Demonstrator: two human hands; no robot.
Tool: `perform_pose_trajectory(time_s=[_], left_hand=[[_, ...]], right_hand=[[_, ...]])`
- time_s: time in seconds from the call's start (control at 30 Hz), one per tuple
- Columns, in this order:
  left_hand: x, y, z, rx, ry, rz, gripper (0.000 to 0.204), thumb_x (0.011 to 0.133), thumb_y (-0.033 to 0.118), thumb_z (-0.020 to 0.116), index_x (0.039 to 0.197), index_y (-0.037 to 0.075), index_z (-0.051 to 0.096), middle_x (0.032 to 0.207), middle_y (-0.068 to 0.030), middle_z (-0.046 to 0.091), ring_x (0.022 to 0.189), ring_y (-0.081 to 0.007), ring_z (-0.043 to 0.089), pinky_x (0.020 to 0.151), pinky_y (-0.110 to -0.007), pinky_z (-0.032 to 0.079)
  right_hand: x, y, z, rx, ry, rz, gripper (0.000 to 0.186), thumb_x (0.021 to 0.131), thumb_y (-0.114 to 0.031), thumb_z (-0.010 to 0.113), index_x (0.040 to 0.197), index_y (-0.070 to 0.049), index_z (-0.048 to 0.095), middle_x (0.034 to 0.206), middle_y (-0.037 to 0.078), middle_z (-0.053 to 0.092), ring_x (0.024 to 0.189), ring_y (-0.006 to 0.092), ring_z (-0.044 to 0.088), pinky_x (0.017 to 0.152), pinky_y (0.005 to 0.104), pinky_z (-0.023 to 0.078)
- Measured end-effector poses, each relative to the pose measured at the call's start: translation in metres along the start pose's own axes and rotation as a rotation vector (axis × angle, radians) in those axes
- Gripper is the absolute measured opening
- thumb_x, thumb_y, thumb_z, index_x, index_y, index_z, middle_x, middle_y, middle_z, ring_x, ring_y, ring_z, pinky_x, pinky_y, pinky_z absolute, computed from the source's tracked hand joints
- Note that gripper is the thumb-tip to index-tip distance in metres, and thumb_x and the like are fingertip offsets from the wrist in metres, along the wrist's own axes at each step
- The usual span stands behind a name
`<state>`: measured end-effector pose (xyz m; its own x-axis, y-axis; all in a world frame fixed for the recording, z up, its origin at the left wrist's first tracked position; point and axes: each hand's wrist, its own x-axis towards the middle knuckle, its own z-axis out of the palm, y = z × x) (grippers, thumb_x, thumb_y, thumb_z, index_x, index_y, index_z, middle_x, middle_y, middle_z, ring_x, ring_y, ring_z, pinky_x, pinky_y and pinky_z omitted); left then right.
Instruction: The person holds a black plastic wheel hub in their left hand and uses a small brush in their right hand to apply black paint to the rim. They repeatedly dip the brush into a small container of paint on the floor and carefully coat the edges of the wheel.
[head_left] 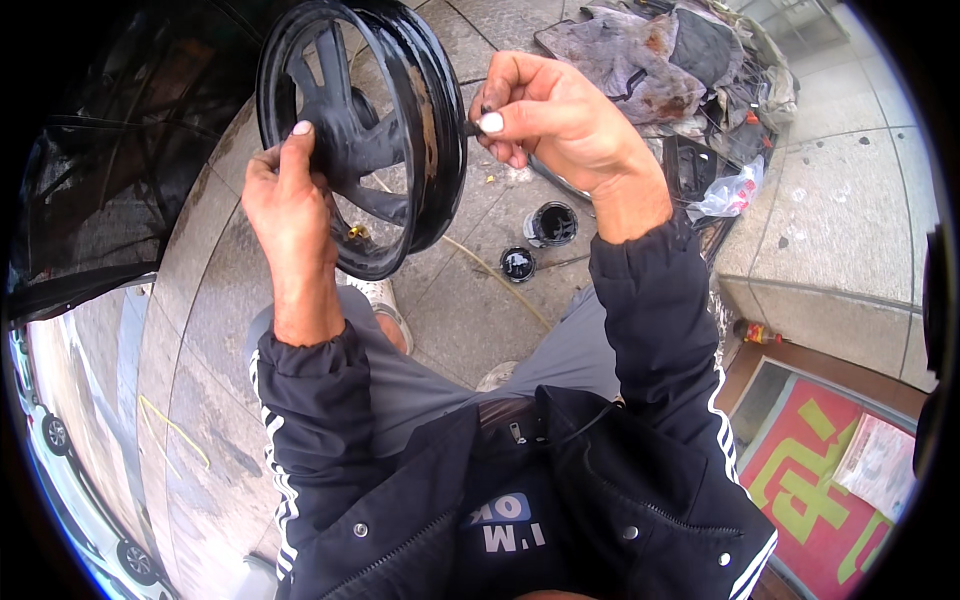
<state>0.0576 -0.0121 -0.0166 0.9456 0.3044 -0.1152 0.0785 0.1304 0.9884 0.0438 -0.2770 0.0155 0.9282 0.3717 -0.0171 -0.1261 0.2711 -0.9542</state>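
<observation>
A black motorcycle wheel rim [370,152] with broad spokes is held up on edge, tilted, in front of me. My left hand [290,205] grips it at its near left side, thumb lying over a spoke. To the right of the rim, my right hand [565,120] pinches a small dark piece [472,128] between thumb and fingers, touching the rim's outer face. Whether that piece is a brush tip cannot be made out. Brownish bare patches show on the rim's outer band, and the rest looks glossy. Dark smudges mark the fingers of my right hand.
An open tub of black paint [552,224] stands on the paving, with a smaller black-coated lid or cup [517,264] beside it. Stained cloths [640,65] lie piled at the back right, near a clear plastic bag [735,190]. A thin yellowish hose [495,275] crosses the ground.
</observation>
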Motion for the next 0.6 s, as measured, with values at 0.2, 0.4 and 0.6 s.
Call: perform_pose_trajectory(time_s=[0.2, 0.4, 0.6], left_hand=[[0.000, 0.001, -0.004, -0.020, -0.002, -0.044, 0.036, 0.094, 0.029, 0.076, 0.099, 0.000, 0.057, 0.062, 0.0018, 0.051, 0.046, -0.0054, 0.042, 0.040, -0.022, 0.032], [0.004, -0.002, -0.004, -0.051, 0.016, -0.030, 0.037, 0.093, 0.028, 0.078, 0.098, -0.001, 0.057, 0.062, 0.0011, 0.052, 0.046, -0.0056, 0.044, 0.040, -0.021, 0.031], [0.004, -0.002, 0.002, -0.060, 0.049, 0.026, 0.037, 0.091, 0.024, 0.080, 0.101, -0.004, 0.058, 0.066, 0.0000, 0.056, 0.049, -0.0056, 0.046, 0.042, -0.022, 0.033]], right_hand=[[-0.024, 0.029, 0.020, 0.012, -0.017, 0.070, 0.014, 0.085, -0.003, 0.076, 0.090, -0.002, 0.063, 0.076, 0.006, 0.069, 0.063, 0.0106, 0.064, 0.059, 0.0247, 0.050], [-0.026, -0.004, 0.023, -0.119, 0.178, -0.128, 0.012, 0.085, -0.002, 0.074, 0.091, -0.001, 0.063, 0.078, 0.006, 0.069, 0.065, 0.0101, 0.063, 0.058, 0.0244, 0.050], [-0.004, -0.030, 0.026, -0.398, 0.240, -0.203, 0.013, 0.087, -0.002, 0.073, 0.087, -0.002, 0.060, 0.075, 0.004, 0.066, 0.065, 0.0079, 0.061, 0.057, 0.0229, 0.047]])
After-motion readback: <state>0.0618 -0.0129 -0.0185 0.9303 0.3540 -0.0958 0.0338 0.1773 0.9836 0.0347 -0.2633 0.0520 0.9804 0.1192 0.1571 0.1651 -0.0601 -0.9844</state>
